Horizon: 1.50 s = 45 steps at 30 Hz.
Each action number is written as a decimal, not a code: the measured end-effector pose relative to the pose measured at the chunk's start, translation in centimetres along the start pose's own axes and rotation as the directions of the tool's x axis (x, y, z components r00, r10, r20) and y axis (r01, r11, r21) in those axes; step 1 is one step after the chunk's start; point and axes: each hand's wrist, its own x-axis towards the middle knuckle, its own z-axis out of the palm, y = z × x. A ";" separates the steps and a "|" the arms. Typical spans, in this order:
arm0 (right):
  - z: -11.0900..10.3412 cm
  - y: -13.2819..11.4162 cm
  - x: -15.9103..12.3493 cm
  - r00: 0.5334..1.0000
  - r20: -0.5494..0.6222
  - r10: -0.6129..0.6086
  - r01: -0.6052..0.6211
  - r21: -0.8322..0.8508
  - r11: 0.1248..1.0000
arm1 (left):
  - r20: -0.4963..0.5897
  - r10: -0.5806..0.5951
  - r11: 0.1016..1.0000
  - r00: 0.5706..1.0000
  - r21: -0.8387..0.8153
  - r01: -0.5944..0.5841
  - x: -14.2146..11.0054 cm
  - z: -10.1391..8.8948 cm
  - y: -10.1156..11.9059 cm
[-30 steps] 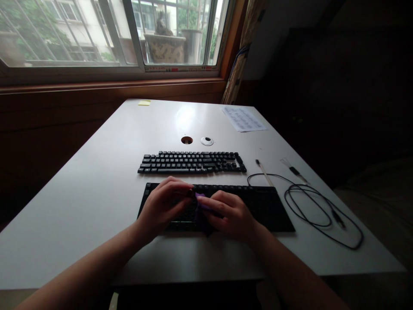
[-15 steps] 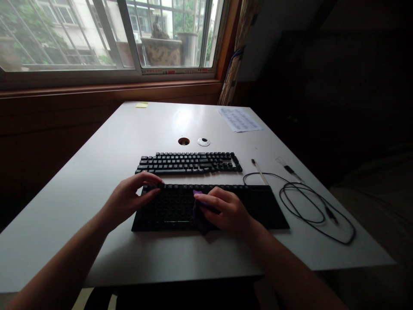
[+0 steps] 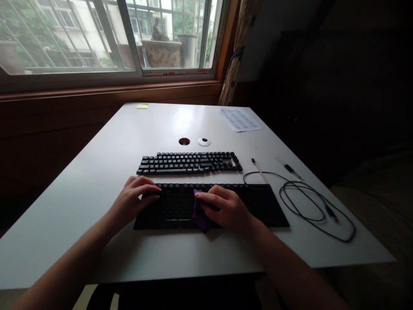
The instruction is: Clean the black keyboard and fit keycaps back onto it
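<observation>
A black keyboard base (image 3: 180, 206) lies near the front of the white desk, its key field mostly bare, with a row of keycaps along the back edge. My left hand (image 3: 137, 197) is at its back left corner, thumb and fingers closed on a small black keycap that is mostly hidden and dark. Bunched in my right hand (image 3: 227, 209) is a purple cloth (image 3: 200, 217), which rests on the middle of the base and hangs over its front edge.
Behind the base, loose black keycaps (image 3: 190, 162) lie laid out in keyboard order. To the right are a thin brush (image 3: 259, 170), a wire keycap puller (image 3: 292, 170) and a coiled cable (image 3: 318, 206). Printed sheets (image 3: 240, 119) and a yellow sticky note (image 3: 142, 106) lie farther back.
My left hand has moved left from beside the cloth to the base's back left corner, then lowered slightly. The right hand keeps the cloth in about the same spot.
</observation>
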 end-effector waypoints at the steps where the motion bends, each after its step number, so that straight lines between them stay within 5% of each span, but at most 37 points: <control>1: 0.0 0.0 0.0 1.000 0.001 -0.002 0.002 -0.002 1.000 | -0.008 -0.008 1.000 1.000 0.009 0.008 0.0 0.0 -0.1; 28: -0.2 -0.1 0.2 1.000 0.008 -0.022 0.023 -0.029 0.999 | 0.017 -0.064 0.998 0.998 -0.020 0.065 0.0 -0.3 -0.4; 45: -0.1 0.1 0.1 0.999 0.028 -0.023 0.024 -0.037 0.999 | -0.006 0.009 1.000 1.000 0.009 -0.009 -0.1 -0.2 -0.6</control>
